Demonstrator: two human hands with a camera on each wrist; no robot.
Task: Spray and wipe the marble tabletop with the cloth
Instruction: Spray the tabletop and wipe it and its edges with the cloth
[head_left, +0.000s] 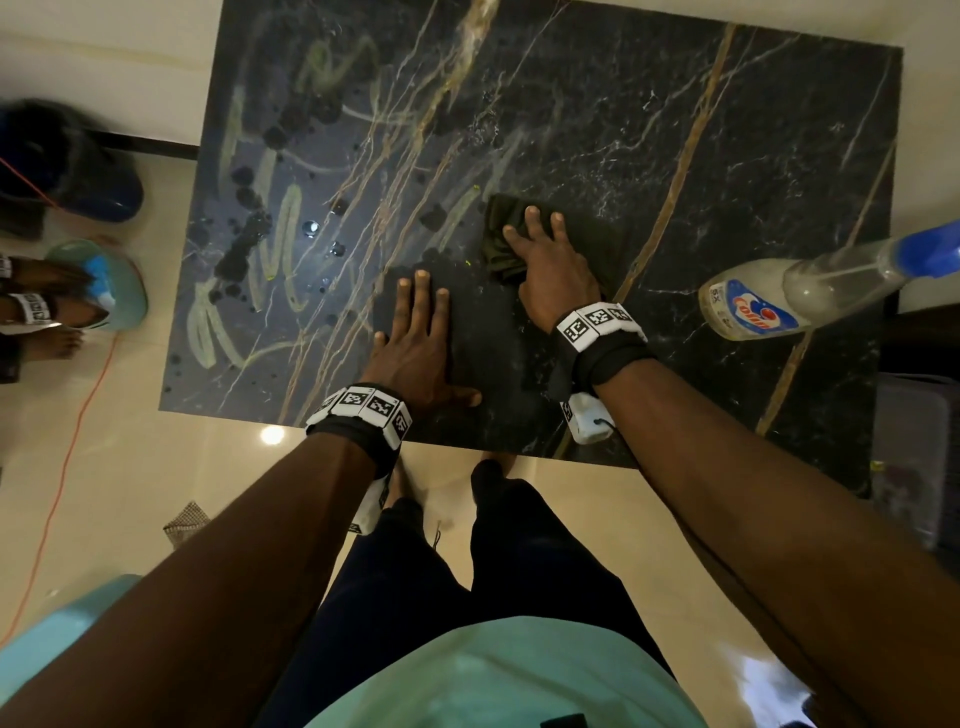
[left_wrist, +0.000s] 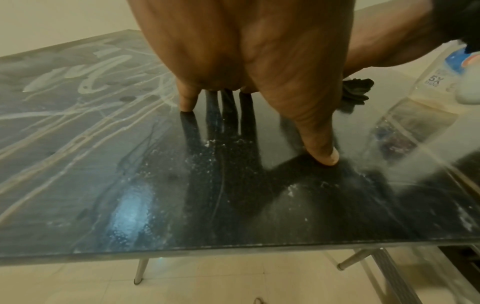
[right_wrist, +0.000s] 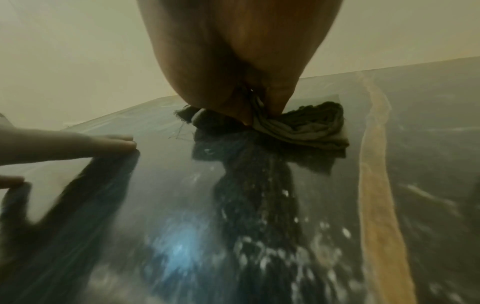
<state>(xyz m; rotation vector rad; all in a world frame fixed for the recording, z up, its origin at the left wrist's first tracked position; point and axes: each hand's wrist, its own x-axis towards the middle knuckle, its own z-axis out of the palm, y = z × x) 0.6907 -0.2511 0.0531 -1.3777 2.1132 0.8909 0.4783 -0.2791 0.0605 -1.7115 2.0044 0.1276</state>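
Observation:
The black marble tabletop (head_left: 675, 130) has gold veins; pale smears and dark droplets cover its left half. My right hand (head_left: 545, 254) presses a crumpled dark olive cloth (head_left: 498, 218) onto the middle of the top. In the right wrist view the cloth (right_wrist: 306, 127) bunches up between the thumb and fingers of the right hand (right_wrist: 233, 61). My left hand (head_left: 415, 322) lies flat on the marble beside it, fingers straight and holding nothing; the left wrist view shows the left hand (left_wrist: 246, 61) above its dark reflection. A clear spray bottle (head_left: 753, 306) with a blue head lies on its side at the right edge.
Another person's hands hold a teal bowl (head_left: 124, 291) off the table's left side, beside a blue bucket (head_left: 104, 192). An orange cord (head_left: 67, 441) runs across the tiled floor. A dark container (head_left: 914, 457) stands at the right. Metal table legs (left_wrist: 141, 269) show under the near edge.

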